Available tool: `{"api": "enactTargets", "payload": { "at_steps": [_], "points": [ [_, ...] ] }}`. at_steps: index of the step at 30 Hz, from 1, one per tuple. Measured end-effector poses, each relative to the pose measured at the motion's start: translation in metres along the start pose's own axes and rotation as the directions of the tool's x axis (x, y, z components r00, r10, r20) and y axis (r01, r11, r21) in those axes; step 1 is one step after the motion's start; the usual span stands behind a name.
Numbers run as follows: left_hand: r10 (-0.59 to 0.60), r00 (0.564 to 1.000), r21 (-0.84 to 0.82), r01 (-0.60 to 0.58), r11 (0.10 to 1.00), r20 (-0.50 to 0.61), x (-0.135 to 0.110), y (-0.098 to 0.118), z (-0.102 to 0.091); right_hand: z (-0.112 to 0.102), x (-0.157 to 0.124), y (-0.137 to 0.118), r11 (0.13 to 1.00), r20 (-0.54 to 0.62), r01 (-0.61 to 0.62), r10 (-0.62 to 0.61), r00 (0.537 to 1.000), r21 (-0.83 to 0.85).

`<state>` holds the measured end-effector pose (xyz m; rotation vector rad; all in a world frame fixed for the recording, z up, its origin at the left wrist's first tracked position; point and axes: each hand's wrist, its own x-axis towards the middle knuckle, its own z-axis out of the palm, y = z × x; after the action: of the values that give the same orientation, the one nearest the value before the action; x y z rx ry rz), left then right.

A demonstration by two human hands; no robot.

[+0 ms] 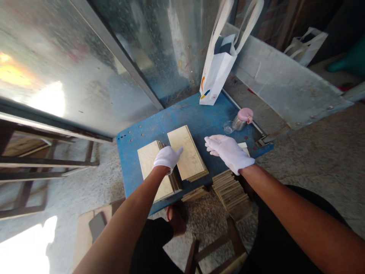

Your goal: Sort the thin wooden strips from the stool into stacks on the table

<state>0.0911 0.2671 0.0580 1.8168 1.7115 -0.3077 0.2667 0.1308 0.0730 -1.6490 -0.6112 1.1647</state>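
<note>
Both my hands wear white gloves over a low blue table [199,114]. My left hand [167,158] rests with curled fingers on the gap between two stacks of thin pale wooden boards: the left stack [148,161] and the middle stack [188,152]. One finger touches the middle stack's top board. My right hand [226,150] hovers open, fingers stretched leftward, holding nothing, above a third stack of boards [230,190] at the table's near right edge.
A white paper bag [218,72] hangs at the table's far edge against a metal sheet wall. A small pink-lidded jar [242,118] lies on the table's right side. A wooden stool [216,247] stands between my legs. A wooden frame [42,163] stands at left.
</note>
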Motion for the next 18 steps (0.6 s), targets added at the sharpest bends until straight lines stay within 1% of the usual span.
{"api": "enactTargets", "payload": {
  "at_steps": [2, 5, 7, 9, 12, 15, 18],
  "points": [
    [-0.006, 1.000, 0.047, 0.006, 0.999, -0.001, -0.005, 0.005, 0.003, -0.001, -0.002, -0.006, 1.000, -0.011, 0.003, -0.003, 1.000, -0.003],
    [-0.022, 0.999, 0.013, 0.022, 1.000, -0.045, -0.007, 0.014, 0.019, -0.004, -0.005, -0.014, 1.000, -0.036, 0.018, -0.018, 0.999, -0.017],
    [-0.065, 0.993, -0.031, 0.062, 0.998, -0.095, -0.002, 0.021, 0.035, -0.007, -0.006, -0.017, 0.999, -0.054, 0.026, -0.028, 0.998, -0.034],
    [-0.136, 0.981, -0.071, 0.128, 0.989, -0.136, 0.006, 0.028, 0.052, -0.012, -0.006, -0.018, 0.998, -0.067, 0.033, -0.037, 0.997, -0.058],
    [-0.217, 0.963, -0.121, 0.199, 0.972, -0.160, 0.019, 0.037, 0.071, -0.019, -0.007, -0.019, 0.994, -0.079, 0.040, -0.049, 0.996, -0.105],
    [-0.229, 0.959, -0.109, 0.213, 0.971, -0.170, 0.026, 0.042, 0.081, -0.026, -0.009, -0.021, 0.987, -0.091, 0.031, -0.046, 0.995, -0.155],
    [-0.214, 0.960, -0.071, 0.205, 0.976, -0.180, 0.030, 0.044, 0.085, -0.029, -0.010, -0.023, 0.977, -0.093, 0.026, -0.046, 0.995, -0.210]
  ]
}}
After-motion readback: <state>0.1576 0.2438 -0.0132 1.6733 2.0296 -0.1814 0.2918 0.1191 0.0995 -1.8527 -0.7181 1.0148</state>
